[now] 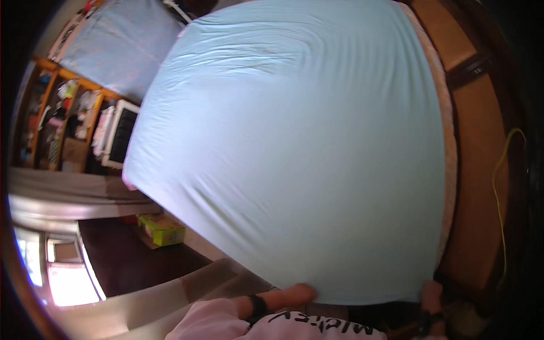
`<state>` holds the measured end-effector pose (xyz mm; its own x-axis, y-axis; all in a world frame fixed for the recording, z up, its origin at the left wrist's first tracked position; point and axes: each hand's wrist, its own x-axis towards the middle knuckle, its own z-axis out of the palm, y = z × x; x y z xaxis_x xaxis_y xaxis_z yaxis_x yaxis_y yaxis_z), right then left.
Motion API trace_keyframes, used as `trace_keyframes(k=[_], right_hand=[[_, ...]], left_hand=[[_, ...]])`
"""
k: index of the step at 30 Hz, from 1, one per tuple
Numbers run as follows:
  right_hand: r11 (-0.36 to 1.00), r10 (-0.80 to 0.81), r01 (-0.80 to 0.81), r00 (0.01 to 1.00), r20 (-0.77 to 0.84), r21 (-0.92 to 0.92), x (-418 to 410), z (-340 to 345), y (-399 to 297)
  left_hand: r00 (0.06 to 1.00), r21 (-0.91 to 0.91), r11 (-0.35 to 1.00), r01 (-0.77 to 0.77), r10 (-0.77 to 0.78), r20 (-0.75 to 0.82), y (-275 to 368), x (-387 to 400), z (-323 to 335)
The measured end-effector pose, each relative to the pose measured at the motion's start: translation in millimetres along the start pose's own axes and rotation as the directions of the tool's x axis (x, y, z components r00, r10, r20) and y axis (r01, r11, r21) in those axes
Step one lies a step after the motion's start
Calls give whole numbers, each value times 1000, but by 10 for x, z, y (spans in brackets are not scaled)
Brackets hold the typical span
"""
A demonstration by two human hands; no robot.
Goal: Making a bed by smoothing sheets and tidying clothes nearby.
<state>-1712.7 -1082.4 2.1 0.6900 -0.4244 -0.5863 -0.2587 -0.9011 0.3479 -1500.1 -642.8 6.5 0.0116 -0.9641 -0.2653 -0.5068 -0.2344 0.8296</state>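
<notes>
A pale blue bedsheet (306, 148) is spread over a mattress. Smooth across most of its middle, it wrinkles towards the far end and in diagonal folds at the near left. My left hand (299, 293) grips the sheet's near edge, its fingers partly hidden by the cloth. At the near right corner, beside the headboard, my right hand (431, 293) holds the same edge. The stretch between the two hands is pulled fairly straight. A peach-coloured strip of the mattress side (446, 170) shows along the right, and a bit of pink edging (128, 182) at the left corner.
A brown padded headboard (476, 182) runs along the right, with a yellow cord (494, 178) over it. At left are a dark surface bearing a green box (168, 231), curtains (148, 314), a window (70, 280), filled shelves (59, 123) and a blue-covered surface (123, 42).
</notes>
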Motion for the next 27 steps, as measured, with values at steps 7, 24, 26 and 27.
trace_keyframes(k=[7,24,26,27], right_hand=[[997,57,-44,977,207,-70,328,287,-389],[747,-606,350,709,361,566,541,219,-223],[873,-327,-35,697,638,486,637,-656,-378],[740,-98,-391,743,662,548,559,-745,-338]], left_hand=[[982,123,983,139,-153,112,-327,214,206],[924,142,956,258,-287,252,-828,229,358],[938,154,957,245,-274,213,-839,170,324],[937,134,963,234,-260,235,-862,215,323]])
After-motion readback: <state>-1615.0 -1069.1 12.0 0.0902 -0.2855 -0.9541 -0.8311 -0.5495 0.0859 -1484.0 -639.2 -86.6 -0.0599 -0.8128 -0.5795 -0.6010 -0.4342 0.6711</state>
